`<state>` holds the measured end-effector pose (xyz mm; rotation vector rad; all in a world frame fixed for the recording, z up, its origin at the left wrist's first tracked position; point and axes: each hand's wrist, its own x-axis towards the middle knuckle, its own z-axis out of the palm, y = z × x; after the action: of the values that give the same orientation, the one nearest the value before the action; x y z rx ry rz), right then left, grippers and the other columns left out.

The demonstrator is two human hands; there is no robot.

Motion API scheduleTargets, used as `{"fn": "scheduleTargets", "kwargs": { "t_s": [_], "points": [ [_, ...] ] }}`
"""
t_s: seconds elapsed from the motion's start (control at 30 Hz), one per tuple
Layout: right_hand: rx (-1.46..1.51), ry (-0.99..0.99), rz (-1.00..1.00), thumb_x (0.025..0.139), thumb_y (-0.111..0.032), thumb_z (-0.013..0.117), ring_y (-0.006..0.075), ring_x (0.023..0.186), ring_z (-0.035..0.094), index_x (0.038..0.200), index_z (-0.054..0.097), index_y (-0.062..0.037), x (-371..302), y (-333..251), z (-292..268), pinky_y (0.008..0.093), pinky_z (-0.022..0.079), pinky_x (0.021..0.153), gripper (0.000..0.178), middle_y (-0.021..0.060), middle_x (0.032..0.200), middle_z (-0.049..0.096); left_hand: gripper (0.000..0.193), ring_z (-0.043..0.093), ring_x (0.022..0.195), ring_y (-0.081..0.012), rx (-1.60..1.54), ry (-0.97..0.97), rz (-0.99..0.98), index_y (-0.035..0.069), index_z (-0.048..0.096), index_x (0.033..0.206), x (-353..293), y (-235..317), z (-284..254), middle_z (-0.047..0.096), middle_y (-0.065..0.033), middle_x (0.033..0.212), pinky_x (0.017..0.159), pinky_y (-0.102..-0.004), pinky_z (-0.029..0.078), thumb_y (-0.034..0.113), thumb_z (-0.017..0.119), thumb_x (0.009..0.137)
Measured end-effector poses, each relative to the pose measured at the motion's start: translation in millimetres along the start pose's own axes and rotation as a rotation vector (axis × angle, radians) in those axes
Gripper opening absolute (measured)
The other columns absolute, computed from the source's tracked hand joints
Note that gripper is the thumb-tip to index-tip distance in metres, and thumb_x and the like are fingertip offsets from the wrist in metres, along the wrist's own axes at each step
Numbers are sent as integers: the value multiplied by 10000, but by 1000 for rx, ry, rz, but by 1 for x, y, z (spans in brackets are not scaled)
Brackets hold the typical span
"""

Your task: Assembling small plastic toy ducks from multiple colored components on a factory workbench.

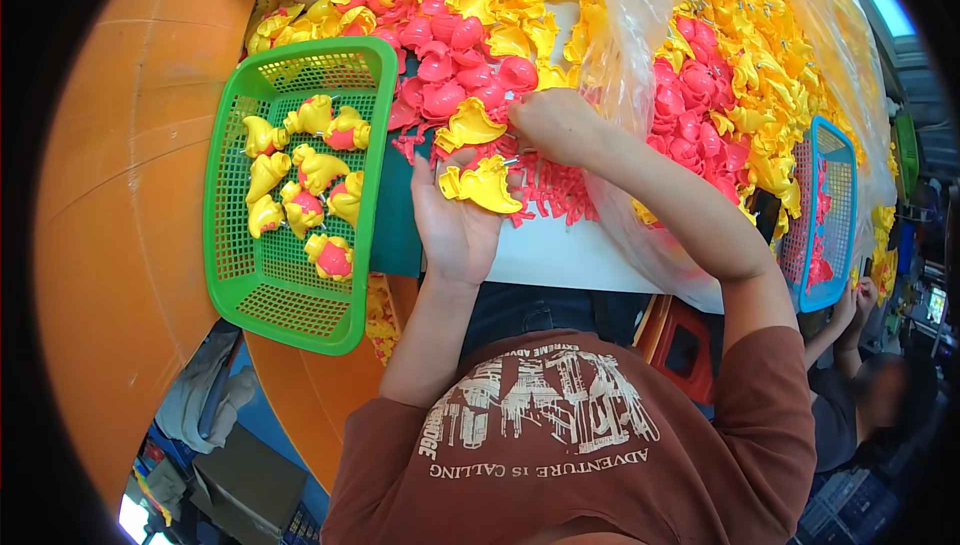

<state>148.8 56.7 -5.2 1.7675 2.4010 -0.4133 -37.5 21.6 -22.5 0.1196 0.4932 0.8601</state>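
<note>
My left hand (455,230) is palm up in front of the pile, its fingers curled round a hollow yellow plastic shell half (482,185). Just beyond its fingertips is another yellow shell half (470,127); whether it is held or lies on the pile is unclear. My right hand (556,125) is closed with its back toward me, beside the yellow pieces, and what its fingers pinch is hidden. Small pink plastic pieces (560,190) lie beneath, and rounded pink shells (465,70) are heaped just beyond.
To the left, a green basket (225,275) holds several yellow-and-pink toy figures (320,170). Clear plastic sheeting (640,25) crosses the heap of yellow shells (775,75). A blue basket (848,200) stands at right, near another person's hands (858,300). White table surface (570,255) shows in front.
</note>
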Motion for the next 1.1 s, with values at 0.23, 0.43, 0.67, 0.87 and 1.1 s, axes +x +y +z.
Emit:
{"fn": "scheduleTargets", "kwargs": {
  "t_s": [0.23,0.43,0.67,0.87,1.1],
  "points": [
    [64,243,-5,771,-185,611,331,792,618,858,557,-31,-4,14,20,426,502,671,184,130,832,619,425,480,1125,-359,-256,-4,-53,5,530,1074,0,-2,5,522,-204,1151,974,-505,362,370,342,964],
    [511,333,41,764,-111,656,197,623,586,773,541,-16,-36,1,-26,318,458,563,150,72,679,580,289,430,1216,-331,-178,-20,49,-31,475,1169,-2,1,4,473,-210,1242,1021,-469,346,96,412,916],
    [1033,545,-19,713,-8,712,103,623,525,749,596,-14,-70,-36,-19,245,408,554,122,39,663,552,403,481,1179,-267,181,-56,39,-16,397,1279,-1,-8,16,486,-173,1234,999,-356,397,-49,396,878],
    [725,779,-118,693,-13,718,186,727,571,761,613,-20,-79,-45,-13,293,435,647,125,65,738,610,317,566,1055,-224,197,-187,-74,-12,433,1249,-7,-8,14,540,-136,1176,860,-367,510,97,420,951],
    [772,827,-26,664,-30,743,206,754,567,821,663,-28,-80,-51,-8,309,441,702,176,70,763,610,303,611,960,-208,457,-108,63,-18,444,1232,-16,-14,26,575,-139,1106,796,-355,545,106,425,957]
  ]
}}
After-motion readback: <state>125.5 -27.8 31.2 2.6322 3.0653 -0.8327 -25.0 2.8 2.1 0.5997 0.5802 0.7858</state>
